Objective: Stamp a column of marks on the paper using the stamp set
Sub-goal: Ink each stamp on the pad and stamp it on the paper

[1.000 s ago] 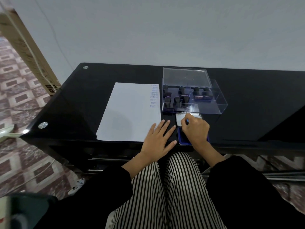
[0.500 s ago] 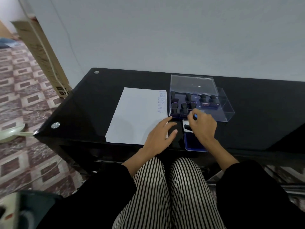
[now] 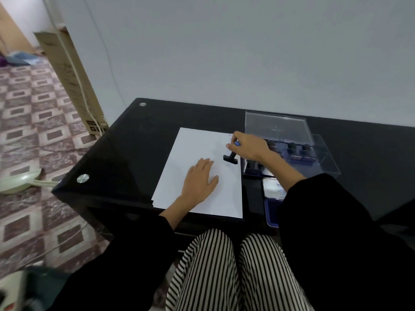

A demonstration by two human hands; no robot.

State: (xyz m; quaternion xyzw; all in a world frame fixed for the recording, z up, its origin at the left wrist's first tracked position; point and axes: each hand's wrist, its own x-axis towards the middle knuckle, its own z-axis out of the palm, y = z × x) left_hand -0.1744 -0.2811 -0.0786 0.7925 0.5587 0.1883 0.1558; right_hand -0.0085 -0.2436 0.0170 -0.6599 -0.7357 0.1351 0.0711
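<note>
- The paper (image 3: 179, 176) is held flat by the spread left hand (image 3: 199, 180).
- A stamp (image 3: 230, 159) is gripped by the right hand (image 3: 250, 147).
- Blurred marks (image 3: 230, 135) perhaps begun; column judged unfinished.

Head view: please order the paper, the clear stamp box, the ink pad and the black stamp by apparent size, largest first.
1. paper
2. clear stamp box, with its raised lid
3. ink pad, partly hidden by the sleeve, so its full size is unsure
4. black stamp, clearly the smallest
</note>
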